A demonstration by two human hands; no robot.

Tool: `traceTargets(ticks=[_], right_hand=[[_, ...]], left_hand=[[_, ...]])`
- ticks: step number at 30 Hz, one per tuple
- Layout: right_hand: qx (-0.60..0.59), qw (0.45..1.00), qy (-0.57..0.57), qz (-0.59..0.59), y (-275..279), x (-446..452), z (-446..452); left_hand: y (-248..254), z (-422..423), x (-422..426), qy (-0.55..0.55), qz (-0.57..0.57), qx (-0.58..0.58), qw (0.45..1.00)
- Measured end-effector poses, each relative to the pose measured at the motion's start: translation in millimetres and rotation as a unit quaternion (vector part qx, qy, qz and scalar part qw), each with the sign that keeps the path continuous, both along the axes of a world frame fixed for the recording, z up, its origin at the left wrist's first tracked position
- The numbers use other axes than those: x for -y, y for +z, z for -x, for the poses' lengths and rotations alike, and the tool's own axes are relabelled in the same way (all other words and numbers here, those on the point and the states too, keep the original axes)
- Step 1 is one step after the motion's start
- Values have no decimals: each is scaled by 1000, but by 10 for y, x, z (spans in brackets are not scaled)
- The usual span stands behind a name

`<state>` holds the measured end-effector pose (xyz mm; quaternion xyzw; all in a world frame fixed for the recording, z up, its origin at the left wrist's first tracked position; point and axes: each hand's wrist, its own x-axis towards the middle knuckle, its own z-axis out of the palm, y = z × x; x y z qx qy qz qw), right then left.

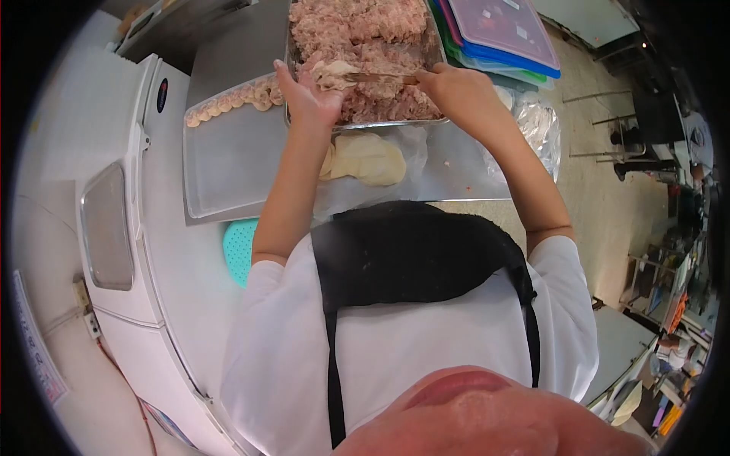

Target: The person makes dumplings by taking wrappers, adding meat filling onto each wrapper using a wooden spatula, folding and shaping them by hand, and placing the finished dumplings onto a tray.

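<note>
My left hand (314, 100) is palm up over the near left corner of a metal tray, holding a dumpling wrapper (332, 72) with some filling on it. My right hand (461, 93) grips a flat, narrow wooden spreader (388, 78), whose far end touches the wrapper. Pinkish ground meat filling (361, 26) fills much of the metal tray (357, 125) beneath both hands. On a shallow tray (228, 163) to the left, a row of formed dumplings (236, 103) lies along the far side. A pile of round wrappers (371, 159) rests in front of the meat, on clear plastic.
Coloured plastic lids (506, 34) are stacked at the far right of the metal table (456, 171). Crumpled clear plastic (536, 125) lies beside my right forearm. A turquoise perforated item (239, 251) sits below the table edge. A white appliance (175, 205) stands close on the left.
</note>
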<state>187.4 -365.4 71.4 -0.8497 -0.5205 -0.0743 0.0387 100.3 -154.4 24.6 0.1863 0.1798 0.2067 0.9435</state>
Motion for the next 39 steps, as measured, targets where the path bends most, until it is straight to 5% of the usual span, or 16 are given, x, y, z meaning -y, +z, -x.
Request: traceTargets(ticks=[5,7,9,11,14,17,20,22,25,29,31,35,38,39], right_hand=[[-2,991,84,-107,-123,32,12],[20,996,68,-60,5,145,-176],[7,999,31,33,106,238,-375],[-13,990,39,133,-117,257,-478],[-76,986,59,136,-466,339,-466],[-242,965,74,65,-617,385,-519],[-480,877,30,12,-563,426,-718],[-536,844,-26,-4,-318,439,-698],[-387,886,151,-207,-327,384,-651],[-265,943,156,-131,-236,383,-732],[-245,963,102,-39,101,499,-911],[-301,926,198,-112,-194,480,-908],[-347,901,225,-129,-499,385,-900],[-297,924,207,-125,-421,378,-927]], left_hand=[[60,-43,98,62,2,-13,998],[-675,-80,-546,-136,163,270,939],[-703,8,-604,-116,157,291,937],[0,225,-179,115,-10,51,992],[-141,403,-277,51,-301,-19,952],[-192,519,-284,-23,-543,-173,822],[-263,470,-152,5,-674,-141,726],[-237,380,8,-23,-645,-119,754],[-102,238,141,-124,-631,-180,744],[95,161,195,-191,-667,-209,689],[-108,195,201,-140,-686,-184,690],[36,152,276,-185,-638,-177,727],[-202,84,100,-143,-790,-167,572],[-292,76,87,-145,-722,-197,647]])
